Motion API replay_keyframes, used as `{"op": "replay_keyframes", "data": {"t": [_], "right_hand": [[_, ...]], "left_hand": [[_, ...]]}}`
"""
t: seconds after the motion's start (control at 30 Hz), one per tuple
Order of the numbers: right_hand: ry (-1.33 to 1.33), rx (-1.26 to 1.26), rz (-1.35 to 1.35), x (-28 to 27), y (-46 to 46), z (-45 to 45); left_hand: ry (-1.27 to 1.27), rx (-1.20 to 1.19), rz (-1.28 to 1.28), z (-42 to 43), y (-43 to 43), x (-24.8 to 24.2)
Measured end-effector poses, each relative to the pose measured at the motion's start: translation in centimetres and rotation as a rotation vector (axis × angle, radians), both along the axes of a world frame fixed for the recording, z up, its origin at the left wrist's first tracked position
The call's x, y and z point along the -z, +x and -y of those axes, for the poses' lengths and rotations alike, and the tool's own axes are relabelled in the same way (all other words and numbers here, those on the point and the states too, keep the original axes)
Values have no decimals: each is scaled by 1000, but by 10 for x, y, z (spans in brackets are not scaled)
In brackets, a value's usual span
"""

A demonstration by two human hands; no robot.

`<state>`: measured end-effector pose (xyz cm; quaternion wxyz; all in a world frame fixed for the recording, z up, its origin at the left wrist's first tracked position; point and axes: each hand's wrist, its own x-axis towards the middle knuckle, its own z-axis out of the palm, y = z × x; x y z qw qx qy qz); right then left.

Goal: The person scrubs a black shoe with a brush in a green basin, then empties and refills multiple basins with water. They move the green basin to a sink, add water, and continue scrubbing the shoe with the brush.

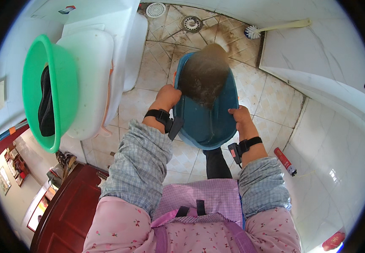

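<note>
Between my hands is a blue plastic basin (pixel 223 123), tilted away from me over the tiled floor. Brown, murky water (pixel 205 74) fills its far part and bulges over the far rim, blurred by motion. My left hand (pixel 168 95) grips the left rim, and my right hand (pixel 242 116) grips the right rim with the thumb on top. Beyond the basin, a round floor drain (pixel 192 24) is set in dirt-stained tiles.
A green plastic basin (pixel 66 82) with dark items inside stands tipped on a white sink (pixel 93 63) at left. Farther off are a loose white drain cover (pixel 155 10) and a long-handled brush (pixel 283 25). A red spray can (pixel 285 161) lies at right. A dark red door (pixel 71 205) is at lower left.
</note>
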<state>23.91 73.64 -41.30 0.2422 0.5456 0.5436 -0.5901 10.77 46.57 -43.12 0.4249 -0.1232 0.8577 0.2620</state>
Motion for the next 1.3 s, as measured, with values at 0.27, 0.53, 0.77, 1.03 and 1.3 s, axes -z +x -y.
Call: {"op": "replay_keyframes", "data": {"t": [0.27,0.53,0.77,1.03,1.3], "right_hand": [[314,-63,-206,9,42,36],[451,-187,-234,-29,78,94],[417,-236,-163,-75,109,141],[498,-539,-171,-76,147,149],[479,-617,-240,-87,175,139]], "left_hand": [[322,-291,-62,29,55,-1],[306,-320,-87,81,95,-39],[286,-285,-100,130,132,-73],[315,-534,-5,157,215,-70],[393,-846,220,153,276,-86]]}}
